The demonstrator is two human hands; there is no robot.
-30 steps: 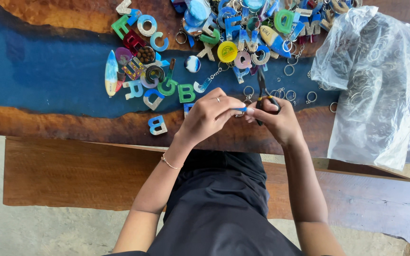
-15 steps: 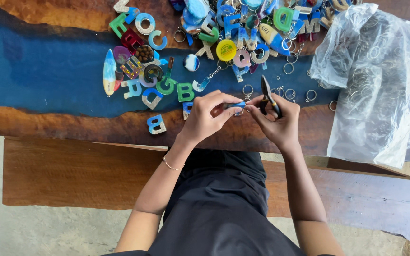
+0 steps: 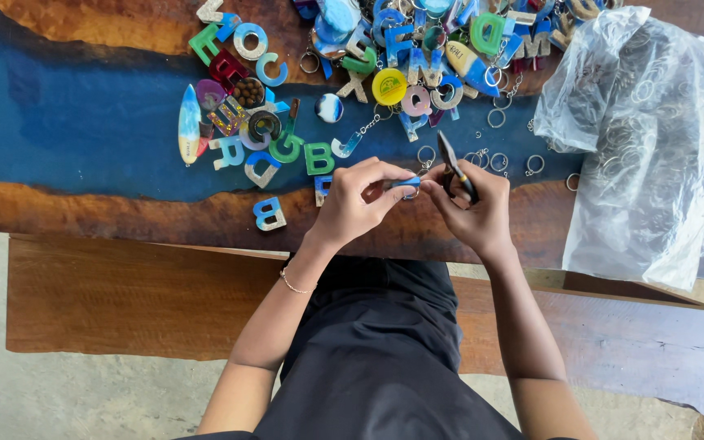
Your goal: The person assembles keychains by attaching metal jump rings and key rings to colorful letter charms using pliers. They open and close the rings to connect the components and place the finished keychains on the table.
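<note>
At centre frame, the left hand point(image 3: 352, 204) pinches a small blue charm point(image 3: 406, 182) steady, while the right hand point(image 3: 474, 208) clenches dark pliers point(image 3: 455, 165) at it, just above the counter point(image 3: 83, 208) edge, below loose key rings point(image 3: 499, 160).

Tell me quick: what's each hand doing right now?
Left hand: closed, pinching a small blue piece.
Right hand: closed around dark pliers.

Left hand point(image 3: 356, 200) fingers pinched, right hand point(image 3: 470, 208) fisted in closed grip; forearms converge, wrists bent inward.
</note>
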